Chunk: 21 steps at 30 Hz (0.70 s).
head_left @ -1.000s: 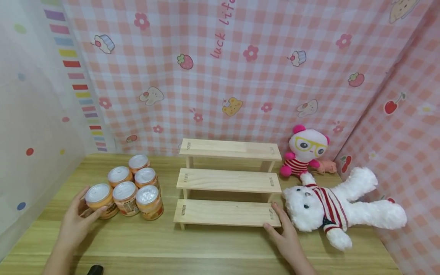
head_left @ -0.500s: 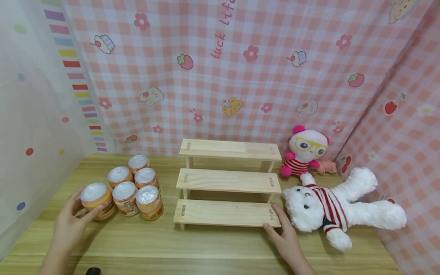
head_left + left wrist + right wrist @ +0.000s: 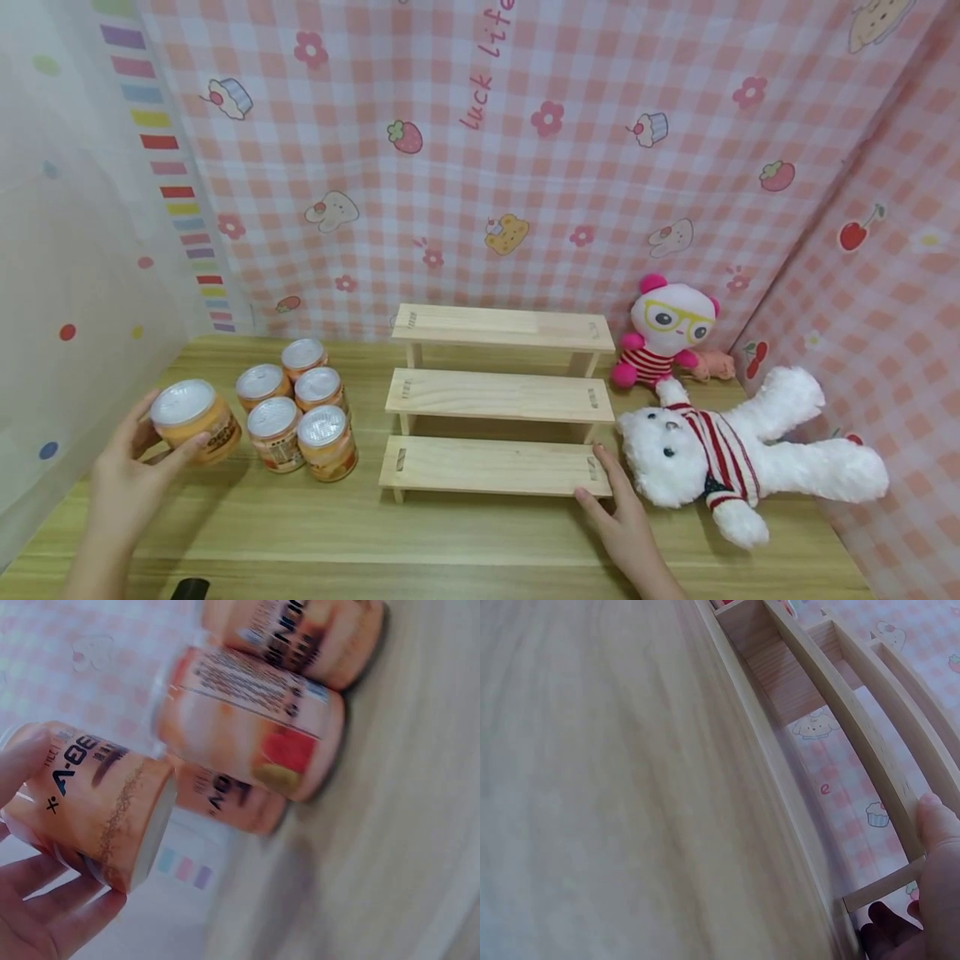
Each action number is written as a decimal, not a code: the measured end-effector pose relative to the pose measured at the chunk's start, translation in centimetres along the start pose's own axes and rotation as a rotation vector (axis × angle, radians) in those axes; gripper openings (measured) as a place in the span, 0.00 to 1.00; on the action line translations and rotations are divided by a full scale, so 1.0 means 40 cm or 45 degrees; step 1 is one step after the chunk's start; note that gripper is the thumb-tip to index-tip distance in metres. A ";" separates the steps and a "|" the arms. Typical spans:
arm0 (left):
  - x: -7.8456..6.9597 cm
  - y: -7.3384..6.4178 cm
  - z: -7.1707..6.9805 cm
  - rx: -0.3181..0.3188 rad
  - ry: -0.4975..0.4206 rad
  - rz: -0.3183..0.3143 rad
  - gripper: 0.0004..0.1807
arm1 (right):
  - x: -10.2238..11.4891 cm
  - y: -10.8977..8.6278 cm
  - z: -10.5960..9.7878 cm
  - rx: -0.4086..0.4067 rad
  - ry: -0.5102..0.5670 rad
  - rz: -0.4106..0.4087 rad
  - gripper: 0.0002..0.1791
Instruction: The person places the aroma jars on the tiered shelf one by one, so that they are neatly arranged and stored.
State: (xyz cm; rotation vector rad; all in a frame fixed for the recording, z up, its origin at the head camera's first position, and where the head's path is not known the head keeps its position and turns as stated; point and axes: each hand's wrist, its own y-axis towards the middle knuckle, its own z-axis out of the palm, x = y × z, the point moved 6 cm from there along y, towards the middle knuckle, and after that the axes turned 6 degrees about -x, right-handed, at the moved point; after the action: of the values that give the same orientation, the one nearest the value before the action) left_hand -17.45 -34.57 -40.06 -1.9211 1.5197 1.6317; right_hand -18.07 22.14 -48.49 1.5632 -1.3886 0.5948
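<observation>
My left hand (image 3: 123, 487) holds an orange can (image 3: 201, 429) with a silvery lid, thumb on the near side and fingers round the far side. In the left wrist view this can (image 3: 105, 802) is raised off the table and tilted, dark lettering on its label. Several matching cans (image 3: 327, 450) stand upright in a cluster just right of it. At the right end of the three-tier wooden shelf (image 3: 491, 467), my right hand (image 3: 626, 521) grips the lowest step. Its thumb lies on the front edge, and the other fingers reach round the end support (image 3: 885, 883).
A white plush bear (image 3: 750, 454) in a striped top lies right of the shelf. Behind it sits a pink-and-white panda doll (image 3: 667, 329). Checked cloth (image 3: 450, 192) hangs behind the wood-grain table (image 3: 360, 542). A dark object (image 3: 191, 590) pokes in at the bottom edge.
The can in my left hand has come away from the cluster, moving left and up off the table. My right hand keeps its place on the shelf.
</observation>
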 end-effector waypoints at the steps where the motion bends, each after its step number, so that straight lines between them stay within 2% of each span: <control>1: -0.008 0.002 -0.003 -0.008 -0.001 0.004 0.43 | 0.002 -0.001 0.001 0.003 0.010 -0.006 0.36; 6: -0.050 0.008 -0.018 -0.029 -0.005 0.034 0.43 | 0.011 -0.003 0.002 0.004 0.032 -0.042 0.35; 12: -0.096 0.016 -0.028 -0.040 -0.037 0.045 0.43 | 0.001 -0.003 0.007 0.027 0.022 0.029 0.36; 21: -0.183 0.026 -0.034 -0.010 -0.072 0.096 0.42 | -0.004 -0.005 0.009 0.034 0.054 0.070 0.36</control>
State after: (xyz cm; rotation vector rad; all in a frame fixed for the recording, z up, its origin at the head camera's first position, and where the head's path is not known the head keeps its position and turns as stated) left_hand -16.41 -31.90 -33.11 -1.8263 1.5840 1.7102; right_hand -18.01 21.90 -48.83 1.5290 -1.4002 0.6785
